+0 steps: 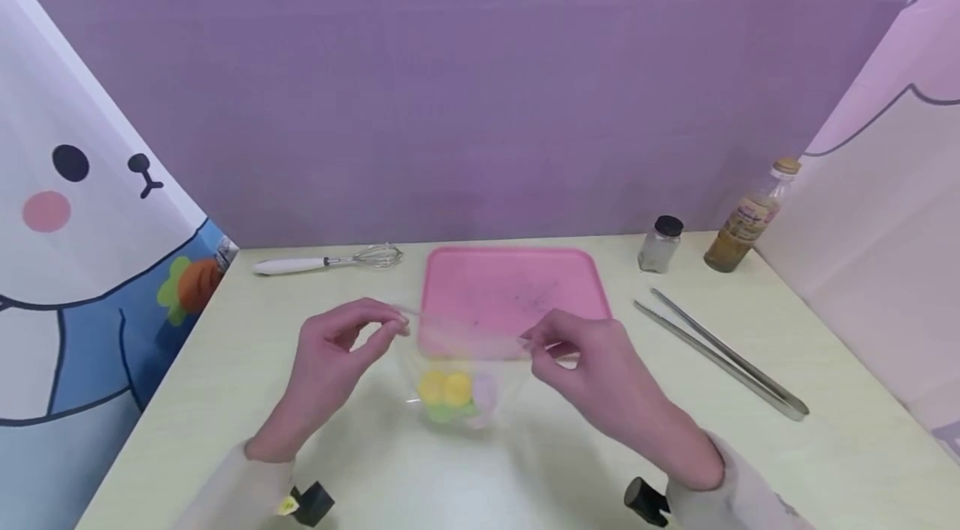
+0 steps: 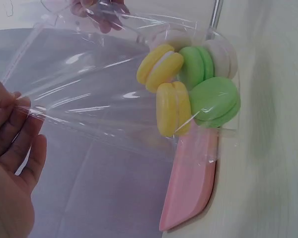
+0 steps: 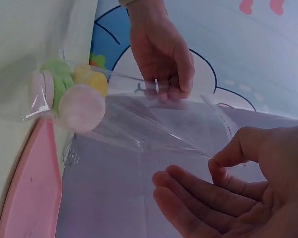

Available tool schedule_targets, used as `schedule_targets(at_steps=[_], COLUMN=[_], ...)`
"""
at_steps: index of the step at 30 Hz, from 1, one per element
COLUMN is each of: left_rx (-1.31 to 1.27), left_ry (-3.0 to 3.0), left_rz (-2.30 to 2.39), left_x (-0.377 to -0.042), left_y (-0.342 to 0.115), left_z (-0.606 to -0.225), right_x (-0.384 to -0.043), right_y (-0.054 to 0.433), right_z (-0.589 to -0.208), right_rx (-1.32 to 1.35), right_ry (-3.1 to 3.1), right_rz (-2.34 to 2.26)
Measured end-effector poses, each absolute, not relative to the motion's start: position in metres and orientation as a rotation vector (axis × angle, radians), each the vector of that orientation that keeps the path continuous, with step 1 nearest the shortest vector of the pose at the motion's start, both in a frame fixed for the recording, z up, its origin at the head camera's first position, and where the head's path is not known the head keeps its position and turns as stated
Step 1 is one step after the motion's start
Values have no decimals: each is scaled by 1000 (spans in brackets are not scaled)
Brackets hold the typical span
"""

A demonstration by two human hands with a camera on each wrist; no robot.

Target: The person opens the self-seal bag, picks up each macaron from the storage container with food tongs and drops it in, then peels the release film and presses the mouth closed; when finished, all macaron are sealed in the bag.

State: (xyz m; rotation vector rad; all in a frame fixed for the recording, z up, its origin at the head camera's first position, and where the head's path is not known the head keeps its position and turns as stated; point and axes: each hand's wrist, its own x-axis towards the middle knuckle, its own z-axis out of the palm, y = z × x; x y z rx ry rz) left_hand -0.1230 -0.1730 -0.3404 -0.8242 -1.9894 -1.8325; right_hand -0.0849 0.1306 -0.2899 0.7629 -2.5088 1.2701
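Observation:
A clear plastic bag (image 2: 104, 94) hangs between my two hands, above the table. Several macarons lie in its bottom: yellow ones (image 2: 173, 109), green ones (image 2: 216, 101) and pale pinkish ones (image 3: 82, 109). My left hand (image 1: 341, 359) pinches one upper side of the bag between thumb and forefinger. On the opposite side, my right hand (image 1: 588, 363) pinches the bag in the same way, its other fingers loosely extended in the right wrist view. Behind the bag lies a pink tray (image 1: 517, 280), partly seen through the plastic.
A whisk (image 1: 330, 260) lies at the back left of the table. Metal tongs (image 1: 723, 359) rest on the right. Farther back stand a small black-capped jar (image 1: 660, 245) and a corked bottle (image 1: 750, 217). A purple backdrop (image 1: 480, 88) rises behind the table.

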Motion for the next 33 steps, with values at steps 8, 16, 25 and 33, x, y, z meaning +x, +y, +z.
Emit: schedule_targets(at_steps=[8, 16, 25, 33], left_rx=[-803, -717, -528, -471], left_ry=[-1987, -2006, -2025, -2082], left_rz=[-1822, -1882, -1874, -2039], left_x=[-110, -100, -101, -103], left_y=[-155, -135, -121, -116], left_z=[-342, -349, -365, -366], right_x=[-88, -93, -96, -102], right_y=[148, 165, 167, 171], right_z=[-294, -299, -308, -315], right_rx=[747, 731, 689, 603], right_ry=[-2483, -2513, -2531, -2518], right_rz=[1401, 1490, 1272, 1578])
